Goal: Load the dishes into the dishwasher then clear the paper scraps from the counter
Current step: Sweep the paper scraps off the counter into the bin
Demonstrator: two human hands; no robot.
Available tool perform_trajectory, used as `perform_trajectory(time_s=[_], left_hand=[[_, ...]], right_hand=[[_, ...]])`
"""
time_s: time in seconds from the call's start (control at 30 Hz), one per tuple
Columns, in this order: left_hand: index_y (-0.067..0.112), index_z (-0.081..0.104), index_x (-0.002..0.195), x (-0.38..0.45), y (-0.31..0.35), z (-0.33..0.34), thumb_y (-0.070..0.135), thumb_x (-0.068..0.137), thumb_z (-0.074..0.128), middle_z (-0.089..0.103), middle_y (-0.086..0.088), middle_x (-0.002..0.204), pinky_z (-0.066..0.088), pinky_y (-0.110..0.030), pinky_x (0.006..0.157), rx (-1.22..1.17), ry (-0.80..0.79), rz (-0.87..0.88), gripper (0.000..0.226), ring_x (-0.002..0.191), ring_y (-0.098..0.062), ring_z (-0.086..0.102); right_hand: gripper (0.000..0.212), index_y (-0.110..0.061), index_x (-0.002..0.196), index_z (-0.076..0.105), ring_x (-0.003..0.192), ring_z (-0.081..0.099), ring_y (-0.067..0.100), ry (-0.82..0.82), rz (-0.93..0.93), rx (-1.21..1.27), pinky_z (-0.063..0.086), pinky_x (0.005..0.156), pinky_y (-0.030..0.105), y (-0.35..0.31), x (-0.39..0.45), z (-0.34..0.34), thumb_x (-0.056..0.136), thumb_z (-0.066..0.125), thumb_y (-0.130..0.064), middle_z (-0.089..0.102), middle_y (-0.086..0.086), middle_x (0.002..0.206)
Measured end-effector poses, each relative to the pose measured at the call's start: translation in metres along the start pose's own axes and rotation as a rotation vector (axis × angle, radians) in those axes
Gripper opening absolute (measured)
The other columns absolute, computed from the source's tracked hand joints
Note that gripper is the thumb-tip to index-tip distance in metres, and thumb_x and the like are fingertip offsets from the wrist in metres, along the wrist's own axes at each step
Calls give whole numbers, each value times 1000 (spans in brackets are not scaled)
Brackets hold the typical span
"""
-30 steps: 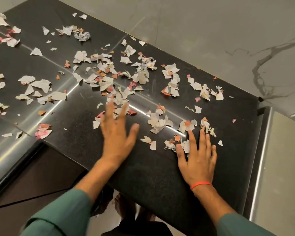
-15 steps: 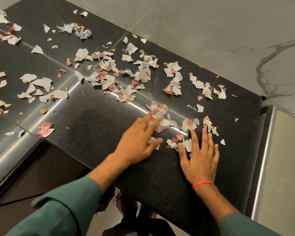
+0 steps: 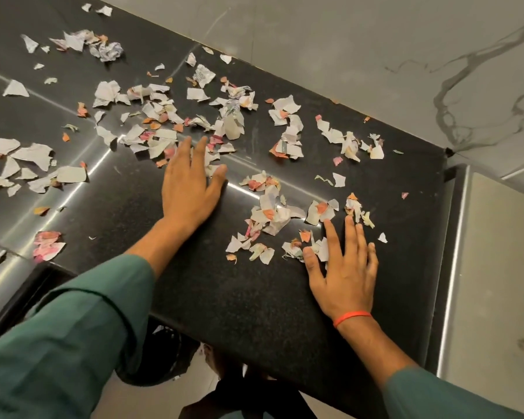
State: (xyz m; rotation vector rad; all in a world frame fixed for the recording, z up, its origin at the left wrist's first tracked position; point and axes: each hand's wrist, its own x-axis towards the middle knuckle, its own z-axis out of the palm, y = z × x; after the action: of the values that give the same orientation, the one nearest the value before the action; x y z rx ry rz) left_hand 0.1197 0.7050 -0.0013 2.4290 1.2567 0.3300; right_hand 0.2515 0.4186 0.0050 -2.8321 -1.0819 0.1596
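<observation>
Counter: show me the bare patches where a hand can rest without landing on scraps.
The counter is bare along its near edge, between the left hand and right hand and back to the wrists. A second bare strip lies by the right edge, past the right hand. Scraps crowd the middle and far side.

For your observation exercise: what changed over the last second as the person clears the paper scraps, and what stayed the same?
The left hand swept scraps right toward the right hand, then returned flat to the far paper scraps. Nothing was gripped. The right hand stayed flat on the counter.
</observation>
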Motion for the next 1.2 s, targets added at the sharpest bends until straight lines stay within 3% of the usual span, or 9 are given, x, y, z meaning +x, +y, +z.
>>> perform_trajectory(time_s=[0.07, 0.23, 0.3, 0.53, 0.63, 0.73, 0.9, 1.2], left_hand=[[24, 18, 162, 5, 3, 1, 65, 103, 30, 21, -10, 168, 16, -50, 127, 78, -42, 117, 73, 157, -27, 15], [29, 15, 163, -20, 18, -2, 61, 104, 31, 18, -3, 170, 31, -46, 121, 145, -266, 660, 69, 154, -25, 24], [28, 17, 163, -32, 22, 0, 60, 105, 25, 20, -5, 169, 31, -41, 120, 125, -290, 746, 67, 153, -25, 27], [16, 33, 158, -9, 20, 1, 45, 106, 41, 28, -15, 164, 26, -46, 122, -11, -86, 589, 61, 150, -30, 29], [20, 28, 160, 25, 23, 5, 49, 105, 43, 23, -16, 165, 22, -52, 124, 55, -83, 532, 64, 153, -32, 22], [23, 21, 162, 49, 26, 11, 56, 105, 37, 19, -17, 167, 17, -49, 126, 78, -118, 431, 68, 155, -33, 16], [22, 33, 158, 38, 32, 18, 64, 102, 23, 25, -11, 167, 14, -47, 127, 153, -221, 541, 71, 156, -27, 16], [24, 35, 158, -29, 25, 6, 60, 105, 27, 30, -2, 166, 15, -44, 128, 28, -288, 658, 65, 156, -17, 18]], right_hand=[[75, -34, 158, 24, 157, 3, 24, -1, 3, 2, 12, 125, 53, 0, 0, 0, 95, 13, -73, 7, 4, 169], [74, -34, 158, 25, 156, 4, 24, 2, 2, -6, 13, 124, 53, 0, 0, 0, 95, 14, -73, 8, 4, 169], [74, -34, 158, 25, 156, 4, 24, -3, 4, -13, 14, 124, 53, 0, 0, 0, 95, 13, -73, 7, 4, 169], [74, -35, 157, 24, 157, 2, 23, -5, 13, -16, 12, 125, 52, -1, 1, -1, 95, 12, -73, 5, 3, 169], [72, -34, 157, 27, 157, 4, 23, 10, 16, -14, 12, 125, 52, -2, 1, 0, 96, 15, -72, 7, 2, 169], [70, -34, 156, 28, 156, 5, 22, 17, 21, -13, 13, 125, 51, -1, 1, 2, 97, 19, -71, 9, 2, 169], [67, -34, 155, 29, 156, 6, 23, 22, 13, -3, 12, 125, 51, 1, 0, 3, 98, 23, -68, 9, 3, 169], [69, -34, 155, 31, 156, 6, 22, 31, 17, -5, 13, 125, 51, -1, 0, 2, 97, 17, -70, 11, 3, 169]])
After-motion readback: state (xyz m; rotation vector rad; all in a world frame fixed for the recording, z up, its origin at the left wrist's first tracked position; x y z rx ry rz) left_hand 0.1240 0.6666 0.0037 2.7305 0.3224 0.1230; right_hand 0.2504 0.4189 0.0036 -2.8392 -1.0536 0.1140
